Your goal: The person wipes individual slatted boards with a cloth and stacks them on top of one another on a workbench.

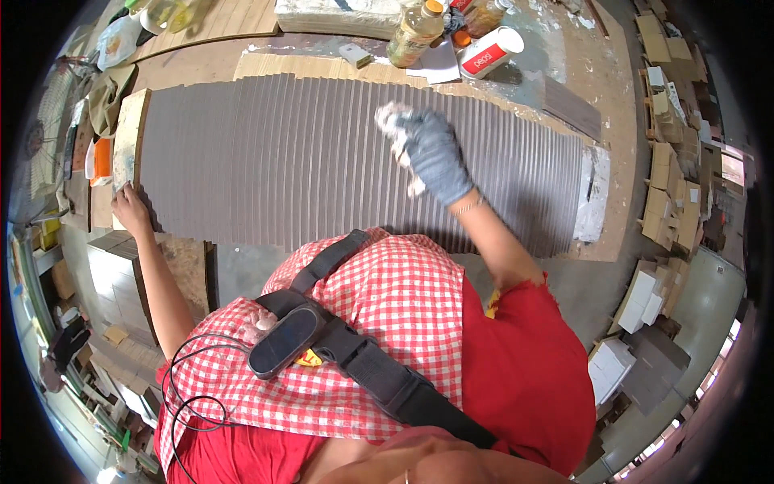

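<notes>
A row of narrow dark grey-brown strips (242, 161) lies side by side across the workbench. My right hand (438, 153), in a grey-blue glove, is closed around a crumpled whitish rag (395, 121) over the middle-right of the strips. Part of the rag hangs below the fingers. At the left end, a pale wooden batten (129, 141) lies along the row. My bare left hand (131, 211) grips its near end, with the fingers curled over it beside the corner of the strips.
Behind the strips stand a bottle (414, 34) with an orange cap and a red-and-white cup (490, 52) on its side. A loose dark piece (572, 107) lies at the right. A fan (48, 133) stands left; stacked cartons (665, 202) line the right.
</notes>
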The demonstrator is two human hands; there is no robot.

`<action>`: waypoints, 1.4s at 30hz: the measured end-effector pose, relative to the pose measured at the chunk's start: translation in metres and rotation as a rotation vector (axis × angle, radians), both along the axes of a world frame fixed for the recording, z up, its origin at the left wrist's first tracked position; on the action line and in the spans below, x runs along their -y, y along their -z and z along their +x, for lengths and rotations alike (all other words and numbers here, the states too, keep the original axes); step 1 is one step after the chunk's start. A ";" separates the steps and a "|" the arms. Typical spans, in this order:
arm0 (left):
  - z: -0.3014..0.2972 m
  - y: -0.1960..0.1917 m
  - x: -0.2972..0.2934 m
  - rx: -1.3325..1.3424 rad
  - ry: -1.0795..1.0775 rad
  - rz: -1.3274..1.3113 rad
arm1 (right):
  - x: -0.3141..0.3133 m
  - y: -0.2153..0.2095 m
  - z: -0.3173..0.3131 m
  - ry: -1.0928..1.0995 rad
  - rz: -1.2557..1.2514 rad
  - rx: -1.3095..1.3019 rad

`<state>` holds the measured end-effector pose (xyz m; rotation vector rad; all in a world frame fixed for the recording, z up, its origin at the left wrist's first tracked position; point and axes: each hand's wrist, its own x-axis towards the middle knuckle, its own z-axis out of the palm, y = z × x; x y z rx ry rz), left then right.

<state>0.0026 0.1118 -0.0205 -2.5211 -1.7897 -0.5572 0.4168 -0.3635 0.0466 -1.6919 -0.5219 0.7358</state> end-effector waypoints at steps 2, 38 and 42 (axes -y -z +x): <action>-0.005 -0.001 -0.002 0.008 0.047 -0.010 | -0.016 0.009 0.029 -0.003 -0.027 -0.061; 0.158 0.018 0.041 0.523 0.329 -0.268 | 0.052 0.029 -0.057 -0.271 -0.518 0.399; 0.147 0.019 0.040 0.530 0.313 -0.273 | 0.047 -0.029 -0.055 -0.396 -0.445 0.414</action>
